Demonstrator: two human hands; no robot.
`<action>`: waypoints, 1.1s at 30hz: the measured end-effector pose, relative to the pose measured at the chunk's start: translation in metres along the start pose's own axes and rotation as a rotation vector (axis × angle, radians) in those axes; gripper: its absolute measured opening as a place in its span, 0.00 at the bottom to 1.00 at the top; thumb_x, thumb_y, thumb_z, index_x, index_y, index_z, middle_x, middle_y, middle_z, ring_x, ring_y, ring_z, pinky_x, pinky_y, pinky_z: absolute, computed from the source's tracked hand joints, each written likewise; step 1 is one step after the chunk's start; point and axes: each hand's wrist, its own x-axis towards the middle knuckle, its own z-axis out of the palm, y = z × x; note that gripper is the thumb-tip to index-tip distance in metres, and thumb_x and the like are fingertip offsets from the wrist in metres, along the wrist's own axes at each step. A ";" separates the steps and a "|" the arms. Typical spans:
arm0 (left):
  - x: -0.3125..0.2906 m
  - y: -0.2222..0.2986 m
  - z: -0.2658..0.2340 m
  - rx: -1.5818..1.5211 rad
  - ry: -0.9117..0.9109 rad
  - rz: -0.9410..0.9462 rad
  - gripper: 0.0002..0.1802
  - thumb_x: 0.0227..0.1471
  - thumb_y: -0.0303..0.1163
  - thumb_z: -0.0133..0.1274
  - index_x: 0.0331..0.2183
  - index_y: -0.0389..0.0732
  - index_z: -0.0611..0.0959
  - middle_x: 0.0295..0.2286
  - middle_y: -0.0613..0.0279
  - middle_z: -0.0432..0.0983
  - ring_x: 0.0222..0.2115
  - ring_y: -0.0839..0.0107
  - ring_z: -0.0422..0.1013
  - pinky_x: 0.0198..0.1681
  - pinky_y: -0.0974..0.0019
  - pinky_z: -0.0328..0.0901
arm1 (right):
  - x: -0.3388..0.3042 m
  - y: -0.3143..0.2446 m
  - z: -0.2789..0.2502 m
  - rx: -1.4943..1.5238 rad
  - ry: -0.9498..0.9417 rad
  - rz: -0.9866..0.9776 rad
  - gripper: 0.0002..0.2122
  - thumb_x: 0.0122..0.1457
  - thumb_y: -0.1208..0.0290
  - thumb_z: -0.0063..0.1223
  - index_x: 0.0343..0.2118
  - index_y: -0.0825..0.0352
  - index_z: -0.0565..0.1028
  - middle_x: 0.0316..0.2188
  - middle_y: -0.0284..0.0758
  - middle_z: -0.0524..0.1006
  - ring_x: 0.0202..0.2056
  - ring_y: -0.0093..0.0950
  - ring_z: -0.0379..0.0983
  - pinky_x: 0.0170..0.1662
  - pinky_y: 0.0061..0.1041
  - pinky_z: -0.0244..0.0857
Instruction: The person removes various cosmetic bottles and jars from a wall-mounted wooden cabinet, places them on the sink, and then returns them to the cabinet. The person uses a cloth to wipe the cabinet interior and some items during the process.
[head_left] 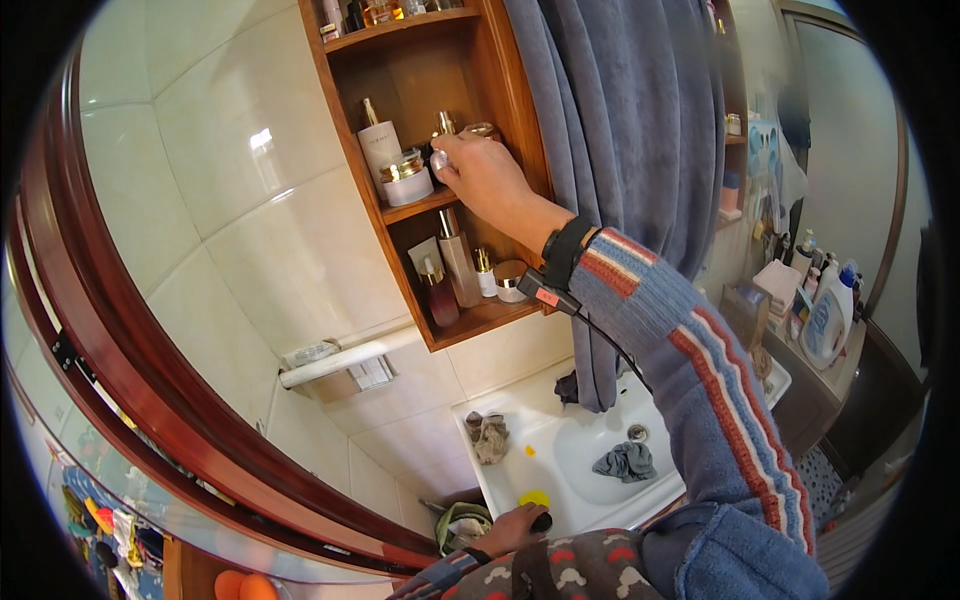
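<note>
Right hand (487, 178) raised to wooden shelf (425, 205) — fingers pinching small silver bottle (440, 158); left hand (510, 528) low, grip unclear.

A single head-worn fisheye view, tilted and looking down and forward from close range, takes in the wooden wall shelf (440, 180) near the top and the white sink (600, 450) lower down, straight edges bending toward its rim.
</note>
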 end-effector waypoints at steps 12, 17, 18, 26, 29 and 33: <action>-0.002 0.009 -0.003 0.019 0.049 0.009 0.32 0.51 0.41 0.66 0.55 0.43 0.77 0.46 0.51 0.76 0.47 0.49 0.75 0.49 0.52 0.72 | -0.001 0.002 0.002 0.008 0.017 -0.054 0.13 0.62 0.73 0.57 0.48 0.70 0.78 0.48 0.46 0.77 0.44 0.48 0.78 0.50 0.42 0.74; -0.004 0.028 -0.025 0.008 0.044 -0.070 0.31 0.51 0.44 0.66 0.54 0.41 0.78 0.46 0.51 0.78 0.48 0.51 0.76 0.51 0.54 0.72 | -0.006 0.002 -0.001 0.014 0.047 -0.127 0.13 0.61 0.77 0.56 0.49 0.69 0.76 0.46 0.46 0.76 0.44 0.48 0.79 0.48 0.41 0.75; -0.005 0.031 -0.032 -0.012 0.047 -0.072 0.32 0.52 0.45 0.66 0.54 0.40 0.78 0.47 0.51 0.78 0.49 0.51 0.76 0.51 0.55 0.72 | -0.008 0.002 -0.002 0.031 0.065 -0.149 0.13 0.61 0.77 0.56 0.49 0.69 0.76 0.46 0.46 0.76 0.44 0.48 0.79 0.48 0.41 0.76; -0.005 0.057 -0.118 -0.059 0.223 -0.080 0.30 0.51 0.44 0.68 0.51 0.41 0.78 0.45 0.51 0.79 0.45 0.50 0.78 0.49 0.56 0.73 | -0.020 0.007 -0.006 0.001 0.025 -0.205 0.11 0.63 0.75 0.54 0.48 0.66 0.78 0.47 0.39 0.78 0.45 0.44 0.77 0.47 0.40 0.74; -0.009 0.071 -0.168 -0.027 0.269 -0.187 0.30 0.50 0.44 0.69 0.51 0.41 0.79 0.44 0.50 0.80 0.45 0.50 0.78 0.49 0.57 0.72 | -0.025 0.013 -0.006 -0.034 0.025 -0.254 0.09 0.62 0.75 0.54 0.43 0.66 0.79 0.43 0.38 0.79 0.45 0.43 0.77 0.48 0.40 0.74; -0.009 0.097 -0.228 0.081 0.519 -0.021 0.29 0.45 0.37 0.73 0.48 0.42 0.82 0.33 0.55 0.82 0.25 0.64 0.75 0.32 0.61 0.71 | -0.029 0.019 -0.004 -0.057 0.008 -0.258 0.08 0.61 0.75 0.53 0.41 0.67 0.80 0.41 0.39 0.81 0.46 0.44 0.76 0.50 0.41 0.73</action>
